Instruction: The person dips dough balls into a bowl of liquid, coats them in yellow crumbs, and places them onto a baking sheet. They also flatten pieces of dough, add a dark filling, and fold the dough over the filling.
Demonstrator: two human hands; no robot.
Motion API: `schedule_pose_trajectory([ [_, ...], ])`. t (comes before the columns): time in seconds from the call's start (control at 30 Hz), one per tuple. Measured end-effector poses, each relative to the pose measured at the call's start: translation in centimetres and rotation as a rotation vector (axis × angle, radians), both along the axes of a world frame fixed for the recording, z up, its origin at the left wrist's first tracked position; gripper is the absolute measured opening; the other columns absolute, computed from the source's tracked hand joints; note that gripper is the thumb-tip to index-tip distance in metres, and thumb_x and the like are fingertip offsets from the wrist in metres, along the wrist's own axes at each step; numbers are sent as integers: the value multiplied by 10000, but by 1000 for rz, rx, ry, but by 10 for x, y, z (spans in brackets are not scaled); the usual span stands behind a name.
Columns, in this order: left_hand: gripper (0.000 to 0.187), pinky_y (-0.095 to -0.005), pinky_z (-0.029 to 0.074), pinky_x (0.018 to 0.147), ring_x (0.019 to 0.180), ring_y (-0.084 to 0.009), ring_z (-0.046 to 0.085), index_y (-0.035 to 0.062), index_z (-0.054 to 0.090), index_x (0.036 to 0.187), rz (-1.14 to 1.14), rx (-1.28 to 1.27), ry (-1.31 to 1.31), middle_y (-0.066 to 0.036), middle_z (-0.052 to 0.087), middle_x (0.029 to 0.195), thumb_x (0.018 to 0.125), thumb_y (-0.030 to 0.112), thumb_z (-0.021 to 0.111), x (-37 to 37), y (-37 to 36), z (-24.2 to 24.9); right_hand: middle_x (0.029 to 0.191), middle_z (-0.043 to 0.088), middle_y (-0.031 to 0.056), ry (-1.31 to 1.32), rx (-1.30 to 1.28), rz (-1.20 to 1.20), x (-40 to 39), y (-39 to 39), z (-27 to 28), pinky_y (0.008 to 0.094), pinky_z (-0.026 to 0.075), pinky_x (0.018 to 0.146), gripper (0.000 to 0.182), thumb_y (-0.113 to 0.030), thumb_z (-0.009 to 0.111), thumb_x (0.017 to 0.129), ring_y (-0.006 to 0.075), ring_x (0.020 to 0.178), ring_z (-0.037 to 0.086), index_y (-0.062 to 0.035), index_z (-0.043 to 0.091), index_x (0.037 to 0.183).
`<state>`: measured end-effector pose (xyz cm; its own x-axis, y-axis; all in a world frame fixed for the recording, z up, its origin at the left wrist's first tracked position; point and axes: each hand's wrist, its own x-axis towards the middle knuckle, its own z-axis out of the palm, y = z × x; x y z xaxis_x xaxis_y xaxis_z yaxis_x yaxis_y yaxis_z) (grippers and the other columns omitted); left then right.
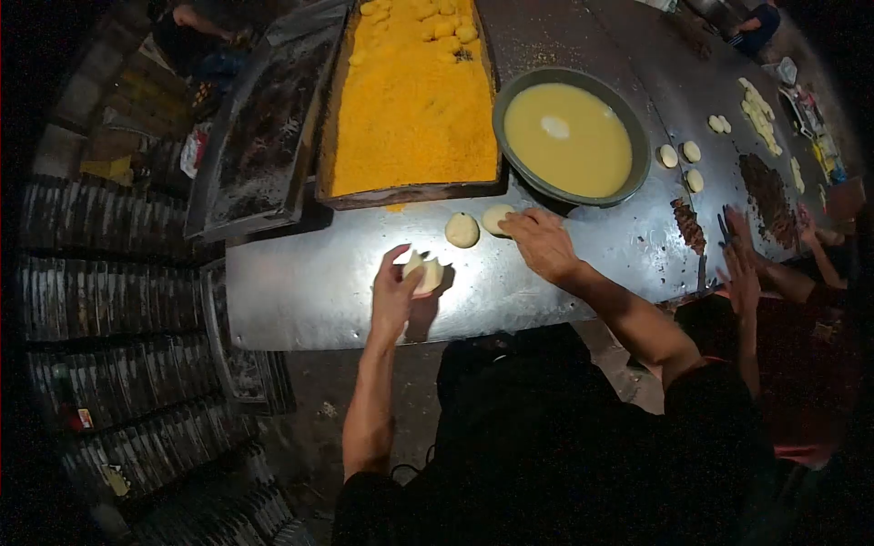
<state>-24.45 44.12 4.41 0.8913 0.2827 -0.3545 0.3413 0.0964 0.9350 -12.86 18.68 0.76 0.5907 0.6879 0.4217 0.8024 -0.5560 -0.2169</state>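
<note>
At the left, a blackened rectangular metal tray [259, 136] is lying beside a shallow rectangular tray [410, 193] of orange-yellow crumbs [419, 118]. Below these, the left hand [393, 289] is gripping a pale cream dough piece [426, 276] at its fingertips, the dough sitting to the right of the palm; blur is making its exact shape uncertain. Between the hands, a pale round dough ball [462, 230] is resting on the grey metal table [300, 300]. The right hand's [542, 241] fingertips are touching the right side of a flattened, pale round dough piece [494, 219]; whether they are pinching it cannot be told. Just beyond, a round grey basin [640, 150] is holding yellow liquid [592, 136].
</note>
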Motion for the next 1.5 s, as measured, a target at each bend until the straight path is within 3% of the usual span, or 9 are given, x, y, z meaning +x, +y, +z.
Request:
schedule_pose_trajectory([
  [0.07, 332, -298, 566, 693, 868, -187, 617, -34, 496, 1185, -70, -8, -100, -132, 595, 992, 884, 77, 580, 14, -7, -9, 935, 653, 177, -96, -99, -33, -1, 7, -13, 444, 455, 828, 293, -139, 537, 856, 337, 901, 609, -60, 590, 1133],
  [0.17, 255, -273, 529, 683, 819, -138, 610, -29, 573, 1105, -5, -145, -183, -101, 631, 963, 893, 112, 585, 31, -27, -4, 946, 658, 196, 899, 321, -208, -15, 39, 60, 389, 485, 792, 325, -261, 536, 880, 325, 879, 633, 3, 622, 1050],
  [0.4, 275, -345, 442, 565, 615, -320, 570, -11, 576, 860, 285, 520, -662, -199, 565, 687, 954, 229, 480, 71, -99, 46, 771, 616, 76, 464, 982, -391, -46, 84, 116, 280, 458, 629, 279, -236, 587, 904, 126, 667, 542, 40, 625, 922],
  [0.53, 287, -263, 422, 597, 667, -104, 491, -1, 572, 841, 116, 186, -668, -19, 558, 748, 977, 218, 446, 52, -135, 54, 685, 558, 58, 1036, 1248, -392, -27, 37, 135, 306, 424, 566, 348, -301, 506, 947, 123, 629, 507, 18, 612, 857],
  [0.73, 535, -340, 441, 932, 1040, -203, 546, 17, 300, 1397, -67, -737, -155, -91, 527, 1219, 953, 256, 480, 55, -147, 3, 954, 617, 186, 124, 220, -493, -62, -34, 104, 468, 461, 757, 234, -259, 507, 857, 349, 917, 599, -67, 545, 985],
  [0.9, 171, -244, 483, 667, 750, -138, 600, -24, 596, 934, -313, -386, -76, -54, 620, 870, 921, 137, 540, 62, -155, -15, 1189, 551, 153, 312, 145, -163, -102, -73, 40, 442, 447, 898, 377, -247, 561, 843, 318, 1118, 529, -119, 549, 1197],
  [0.93, 195, -249, 482, 672, 780, -135, 596, -15, 589, 967, -317, -335, -56, -47, 613, 890, 927, 168, 535, 63, -146, -35, 1104, 597, 139, 701, -57, -427, -84, -89, 51, 427, 462, 876, 290, -253, 538, 870, 296, 1044, 577, -117, 597, 1119],
  [1.03, 252, -292, 481, 719, 851, -150, 589, 17, 548, 1077, -326, -323, -10, -48, 606, 969, 930, 220, 520, 57, -136, -17, 925, 608, 158, 72, 200, -1131, -16, -208, -62, 416, 486, 758, 186, -198, 523, 856, 299, 833, 601, -72, 594, 972],
  [1.5, 300, -259, 491, 796, 930, -142, 611, -17, 628, 1107, -491, -105, 259, -93, 666, 1004, 837, 112, 650, 51, -135, -1, 841, 618, 112, 89, -469, -693, 33, -405, -135, 395, 499, 612, 213, -213, 512, 878, 251, 730, 615, -20, 603, 879],
])
